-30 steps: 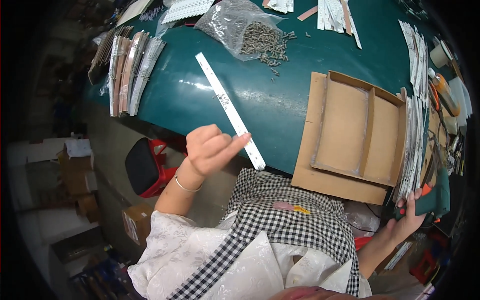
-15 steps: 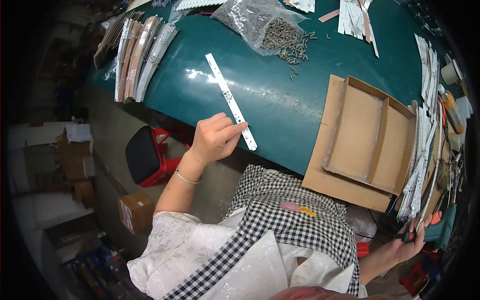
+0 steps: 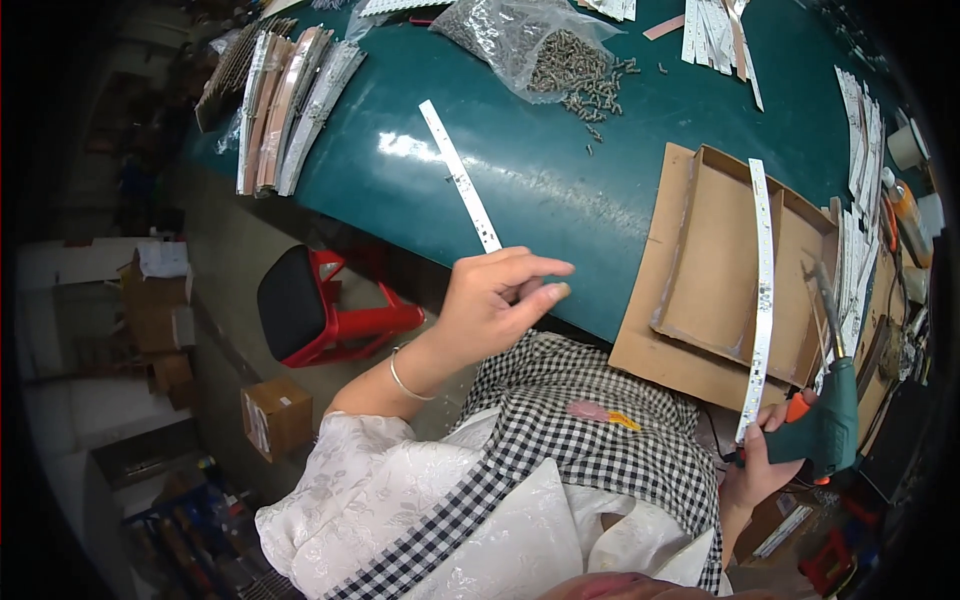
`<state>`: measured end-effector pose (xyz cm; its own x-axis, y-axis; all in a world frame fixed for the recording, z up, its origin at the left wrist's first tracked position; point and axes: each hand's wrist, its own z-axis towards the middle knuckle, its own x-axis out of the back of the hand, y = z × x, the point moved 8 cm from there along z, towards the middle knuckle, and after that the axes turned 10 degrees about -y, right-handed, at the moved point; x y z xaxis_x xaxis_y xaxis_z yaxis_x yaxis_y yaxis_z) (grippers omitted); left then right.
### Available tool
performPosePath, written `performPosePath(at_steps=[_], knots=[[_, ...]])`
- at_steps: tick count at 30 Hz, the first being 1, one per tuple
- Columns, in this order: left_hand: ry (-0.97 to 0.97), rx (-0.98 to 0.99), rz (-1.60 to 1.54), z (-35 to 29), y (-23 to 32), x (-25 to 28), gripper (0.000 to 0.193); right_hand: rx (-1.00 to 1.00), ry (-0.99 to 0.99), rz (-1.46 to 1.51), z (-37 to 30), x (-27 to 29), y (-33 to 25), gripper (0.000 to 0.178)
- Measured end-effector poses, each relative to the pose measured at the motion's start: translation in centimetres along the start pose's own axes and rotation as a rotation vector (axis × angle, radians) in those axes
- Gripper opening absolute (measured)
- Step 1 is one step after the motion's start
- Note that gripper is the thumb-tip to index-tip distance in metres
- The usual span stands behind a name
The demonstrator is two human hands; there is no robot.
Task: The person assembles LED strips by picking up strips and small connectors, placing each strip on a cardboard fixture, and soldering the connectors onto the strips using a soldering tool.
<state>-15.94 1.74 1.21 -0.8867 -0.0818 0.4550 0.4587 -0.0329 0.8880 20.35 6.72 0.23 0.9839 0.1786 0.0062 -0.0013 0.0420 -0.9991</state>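
Observation:
My left hand [image 3: 505, 300] hovers at the front table edge, fingers apart and holding nothing. Close by its knuckles, a narrow white LED strip board [image 3: 457, 172] lies slantwise on the green table, its near end hidden behind the hand. At the lower right, my right hand [image 3: 757, 470] is closed on the near end of a second white LED strip [image 3: 764, 290], which extends up over a cardboard tray [image 3: 690, 270]. The same hand grips a green pistol-shaped tool [image 3: 836, 415] with an orange trigger and a long thin tip, apparently a soldering gun.
Bundled strips [image 3: 285, 110] stand at the far left. A plastic bag [image 3: 490, 40] spills small metal screws [image 3: 585, 75] at the back. More white strips [image 3: 862, 150] and an orange bottle [image 3: 905, 215] line the right side. A red-legged stool [image 3: 295, 305] stands below the table's left edge.
My left hand has come off the strip board on the table and moved right, opening. My right hand has shifted left with the green tool and now holds a second strip upright over the tray.

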Motion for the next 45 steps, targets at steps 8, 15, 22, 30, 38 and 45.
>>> performPosePath(at_steps=[8, 15, 22, 30, 38, 45], knots=[[-0.220, 0.196, -1.102, 2.5, -1.2, -6.6, 0.028, -0.005, -0.060, 0.066, -1.7, -0.3, 1.2, 0.072], [-0.293, 0.218, -0.969, 4.7, 2.1, -9.3, 0.022, -0.028, -0.145, -0.037, -2.2, -1.0, 4.4, 0.078], [-0.622, 0.035, -0.585, 5.5, 4.9, -12.9, 0.013, 0.158, -0.145, -0.092, 1.0, -1.2, 0.2, 0.073], [-0.481, -0.069, -0.696, 6.4, 6.4, -13.5, 0.015, 0.159, -0.162, 0.172, 4.2, -4.1, -2.2, 0.074], [-0.291, -0.159, -0.646, 6.2, 5.9, -12.5, 0.024, 0.075, -0.368, 0.169, 4.9, -6.7, -1.8, 0.078], [-0.209, -0.358, -0.396, 6.3, 7.0, -12.0, 0.030, 0.013, -0.391, 0.054, 4.9, -7.2, -1.4, 0.081]])
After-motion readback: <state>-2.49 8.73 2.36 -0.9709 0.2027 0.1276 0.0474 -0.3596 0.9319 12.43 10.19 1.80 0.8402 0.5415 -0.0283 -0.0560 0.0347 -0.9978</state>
